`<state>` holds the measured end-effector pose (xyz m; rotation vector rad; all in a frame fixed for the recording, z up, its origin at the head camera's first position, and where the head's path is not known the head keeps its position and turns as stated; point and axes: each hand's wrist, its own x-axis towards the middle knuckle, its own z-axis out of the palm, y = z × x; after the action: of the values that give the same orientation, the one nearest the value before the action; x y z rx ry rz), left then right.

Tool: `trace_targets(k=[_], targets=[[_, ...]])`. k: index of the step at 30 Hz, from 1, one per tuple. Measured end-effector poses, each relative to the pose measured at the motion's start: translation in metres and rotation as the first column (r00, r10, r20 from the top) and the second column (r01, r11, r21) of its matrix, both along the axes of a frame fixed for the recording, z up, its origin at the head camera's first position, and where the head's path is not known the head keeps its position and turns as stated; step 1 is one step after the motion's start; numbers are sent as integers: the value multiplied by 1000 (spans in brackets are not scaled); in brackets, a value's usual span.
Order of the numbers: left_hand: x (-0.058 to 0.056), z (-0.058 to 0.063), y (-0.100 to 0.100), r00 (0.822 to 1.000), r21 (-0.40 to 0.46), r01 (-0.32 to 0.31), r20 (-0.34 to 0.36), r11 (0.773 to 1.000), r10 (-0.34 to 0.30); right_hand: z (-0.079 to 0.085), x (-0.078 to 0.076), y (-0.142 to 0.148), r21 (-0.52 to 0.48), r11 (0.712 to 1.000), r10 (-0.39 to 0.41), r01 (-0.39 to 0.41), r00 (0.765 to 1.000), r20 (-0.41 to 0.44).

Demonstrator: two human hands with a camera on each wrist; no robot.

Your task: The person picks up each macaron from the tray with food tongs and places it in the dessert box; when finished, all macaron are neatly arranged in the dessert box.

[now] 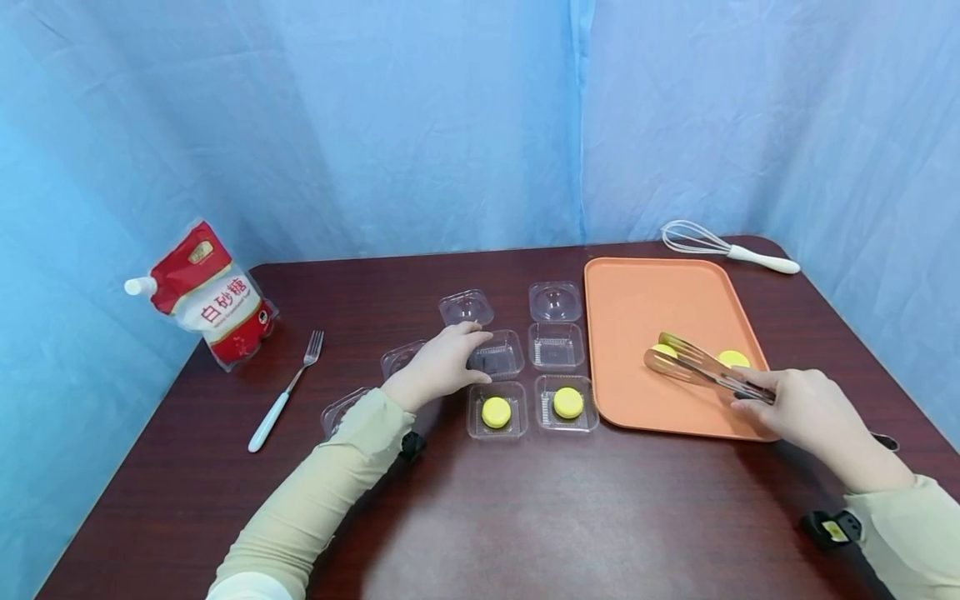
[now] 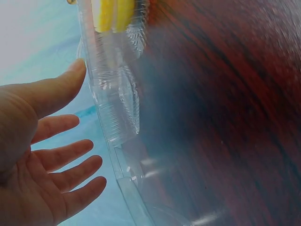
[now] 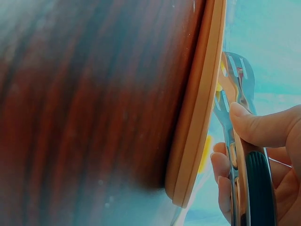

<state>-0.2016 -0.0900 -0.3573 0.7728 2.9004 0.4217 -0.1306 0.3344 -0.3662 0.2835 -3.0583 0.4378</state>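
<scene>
My right hand (image 1: 813, 417) holds metal tongs (image 1: 701, 367) by their dark grips, over the orange tray (image 1: 652, 292). A yellow macaron (image 1: 663, 351) lies between the spread tong tips; whether they touch it I cannot tell. Nearer that hand is another yellow macaron (image 1: 733, 359), partly hidden. My left hand (image 1: 442, 362) hovers by a clear plastic box (image 1: 504, 354), fingers apart, with nothing in its grasp in the left wrist view. In front stand two clear boxes, each with a macaron (image 1: 496, 412) (image 1: 567, 403) inside. Behind them is another clear box (image 1: 557, 347) with no macaron.
Clear domed lids stand open at the back (image 1: 555, 302) and left (image 1: 341, 408) of the boxes. A fork (image 1: 288, 392) and a red-and-white sugar pouch (image 1: 213, 296) lie to the left. Behind the tray is a whisk (image 1: 757, 257). Blue cloth (image 1: 420, 125) hangs around the table.
</scene>
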Motion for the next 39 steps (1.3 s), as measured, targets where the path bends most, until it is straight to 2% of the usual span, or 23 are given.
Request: trace_targets(k=[10, 22, 32, 39], targets=[[-3, -4, 0, 999, -13, 10, 39, 1000, -10, 0, 0, 0, 2, 1000, -4, 4, 1000, -15], [-6, -5, -1, 999, -18, 7, 33, 1000, -7, 1, 2, -1, 5, 1000, 1, -1, 999, -41], [-7, -4, 1, 999, -34, 6, 32, 999, -5, 0, 3, -2, 10, 1000, 2, -1, 994, -105], [-8, -4, 2, 999, -33, -7, 53, 999, 9, 0, 3, -4, 11, 1000, -2, 3, 994, -112]])
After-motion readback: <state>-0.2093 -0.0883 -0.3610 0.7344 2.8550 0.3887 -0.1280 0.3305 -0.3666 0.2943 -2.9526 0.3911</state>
